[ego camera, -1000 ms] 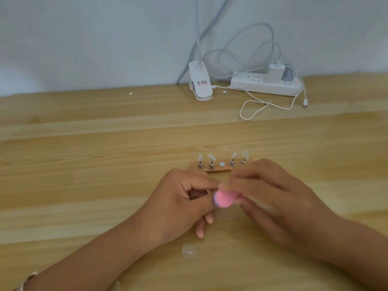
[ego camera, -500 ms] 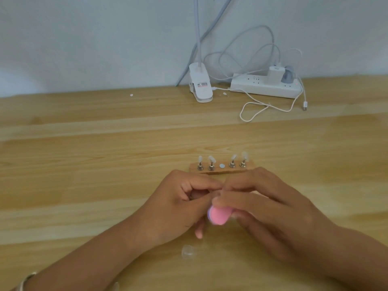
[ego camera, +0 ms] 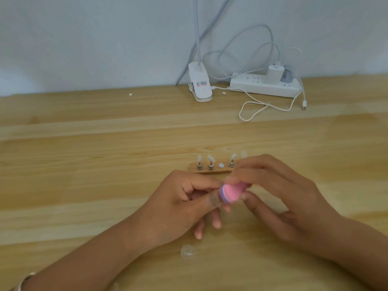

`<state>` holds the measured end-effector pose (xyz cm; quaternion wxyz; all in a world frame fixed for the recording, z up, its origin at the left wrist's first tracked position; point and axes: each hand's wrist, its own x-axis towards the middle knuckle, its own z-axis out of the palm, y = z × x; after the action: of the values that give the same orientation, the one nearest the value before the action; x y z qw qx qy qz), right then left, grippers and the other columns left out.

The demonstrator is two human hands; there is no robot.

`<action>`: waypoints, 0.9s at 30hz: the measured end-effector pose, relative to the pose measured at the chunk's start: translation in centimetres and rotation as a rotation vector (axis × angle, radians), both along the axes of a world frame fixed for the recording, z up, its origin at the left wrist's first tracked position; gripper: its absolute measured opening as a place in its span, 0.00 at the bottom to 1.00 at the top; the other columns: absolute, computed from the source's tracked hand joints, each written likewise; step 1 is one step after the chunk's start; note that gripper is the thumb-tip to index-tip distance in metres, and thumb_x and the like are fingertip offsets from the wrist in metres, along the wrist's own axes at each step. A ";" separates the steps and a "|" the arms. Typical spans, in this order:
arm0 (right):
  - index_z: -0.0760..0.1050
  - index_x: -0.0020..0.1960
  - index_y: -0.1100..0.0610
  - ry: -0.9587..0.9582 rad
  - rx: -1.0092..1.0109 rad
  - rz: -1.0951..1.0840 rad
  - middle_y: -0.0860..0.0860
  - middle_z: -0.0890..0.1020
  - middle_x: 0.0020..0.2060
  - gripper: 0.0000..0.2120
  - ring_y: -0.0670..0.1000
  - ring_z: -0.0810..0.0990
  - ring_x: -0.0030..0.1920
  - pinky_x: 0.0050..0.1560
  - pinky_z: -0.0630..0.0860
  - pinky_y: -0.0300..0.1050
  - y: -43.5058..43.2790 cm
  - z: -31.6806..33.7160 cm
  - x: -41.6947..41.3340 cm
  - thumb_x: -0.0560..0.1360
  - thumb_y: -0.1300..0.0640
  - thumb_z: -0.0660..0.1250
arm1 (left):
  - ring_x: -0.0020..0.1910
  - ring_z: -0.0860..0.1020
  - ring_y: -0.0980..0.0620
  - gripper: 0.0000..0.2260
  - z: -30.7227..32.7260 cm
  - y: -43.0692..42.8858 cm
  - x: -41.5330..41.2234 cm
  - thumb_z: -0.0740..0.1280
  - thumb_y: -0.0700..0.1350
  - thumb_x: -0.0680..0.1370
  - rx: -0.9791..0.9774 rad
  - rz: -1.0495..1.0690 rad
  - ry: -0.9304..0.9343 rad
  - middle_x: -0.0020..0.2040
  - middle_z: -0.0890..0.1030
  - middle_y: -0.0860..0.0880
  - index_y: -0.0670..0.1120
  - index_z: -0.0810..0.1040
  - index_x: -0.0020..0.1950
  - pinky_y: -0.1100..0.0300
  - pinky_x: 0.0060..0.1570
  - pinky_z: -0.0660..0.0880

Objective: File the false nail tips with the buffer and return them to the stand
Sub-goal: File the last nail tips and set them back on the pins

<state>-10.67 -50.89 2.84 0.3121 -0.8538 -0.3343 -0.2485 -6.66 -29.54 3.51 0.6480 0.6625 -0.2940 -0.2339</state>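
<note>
Head camera looks down at my two hands, close together just in front of the stand (ego camera: 194,169). My right hand (ego camera: 279,198) pinches the pink buffer (ego camera: 232,192) between thumb and fingers. My left hand (ego camera: 178,204) has its finger and thumb pressed together right against the buffer's end. I think the nail tip I am filing is in there, but I cannot see it. Four nail tips (ego camera: 199,159) sit on their pegs (ego camera: 199,167), and the middle spot (ego camera: 221,165) is bare. One clear tip (ego camera: 187,251) lies loose on the table (ego camera: 84,164), near my left wrist.

What could go wrong? The tip is tiny and smooth, so a hard rub could flick it out of my pinch and away across the table. I could also scrape my own finger. My right fingers are just beside the stand's right end, so a big stroke could bump a peg and knock a tip off.

Half a second ago the buffer was lower, under my left thumb. Now it is higher, and my right hand hides the stand's right end, which showed before.
</note>
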 end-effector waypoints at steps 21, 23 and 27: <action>0.75 0.61 0.58 -0.042 0.018 -0.054 0.53 0.78 0.54 0.12 0.46 0.77 0.54 0.59 0.72 0.36 -0.2 0.4 -0.1 0.78 0.63 0.64 | 0.31 0.81 0.48 0.09 0.5 0.0 -0.2 0.61 0.44 0.80 0.009 -0.072 0.006 0.38 0.82 0.46 0.45 0.80 0.46 0.60 0.22 0.71; 0.77 0.60 0.59 -0.049 0.028 -0.050 0.53 0.78 0.54 0.11 0.45 0.77 0.54 0.60 0.71 0.35 0.0 0.4 -0.3 0.78 0.63 0.64 | 0.31 0.81 0.48 0.09 0.5 0.0 -0.2 0.61 0.45 0.81 0.012 -0.082 -0.003 0.37 0.81 0.47 0.46 0.79 0.46 0.60 0.22 0.71; 0.79 0.57 0.64 -0.082 -0.026 -0.051 0.53 0.78 0.53 0.10 0.45 0.77 0.55 0.61 0.70 0.36 0.1 0.3 -0.4 0.78 0.64 0.64 | 0.29 0.79 0.51 0.10 0.5 0.1 -0.2 0.60 0.45 0.81 0.039 -0.091 -0.030 0.34 0.77 0.51 0.49 0.78 0.44 0.62 0.22 0.69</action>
<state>-11.05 -50.76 3.10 0.2805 -0.8552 -0.3282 -0.2868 -6.81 -29.46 4.01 0.6193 0.6642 -0.3292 -0.2588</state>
